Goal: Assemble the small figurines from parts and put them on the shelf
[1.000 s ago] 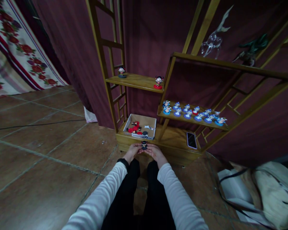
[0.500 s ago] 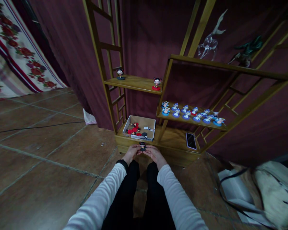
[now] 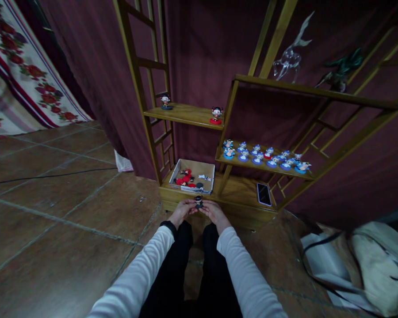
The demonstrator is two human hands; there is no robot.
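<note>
Between my two hands is a small dark-haired figurine (image 3: 198, 202) on a dark base, held upright in front of the wooden shelf's lowest board. The fingers of my left hand (image 3: 183, 210) grip it from the left. My right hand (image 3: 214, 211) closes on it from the other side. Just beyond my hands stands a shallow cardboard box (image 3: 202, 167) with red and dark figurine pieces, discs and a black-and-white piece in it. On the board above, a figurine with a dark base (image 3: 166, 102) stands at the left and one with a red base (image 3: 216, 115) at the right.
Several blue and white figurines (image 3: 258, 158) stand in rows on the right shelf. Below them lies a phone (image 3: 264, 194). A clear glass deer (image 3: 288, 62) and a dark green ornament (image 3: 343, 70) are on top. A pale bag (image 3: 378, 265) rests on the floor at right.
The figurine has shifted very slightly to the right and turned a little between my fingers. Both hands keep their hold in nearly the same place.
</note>
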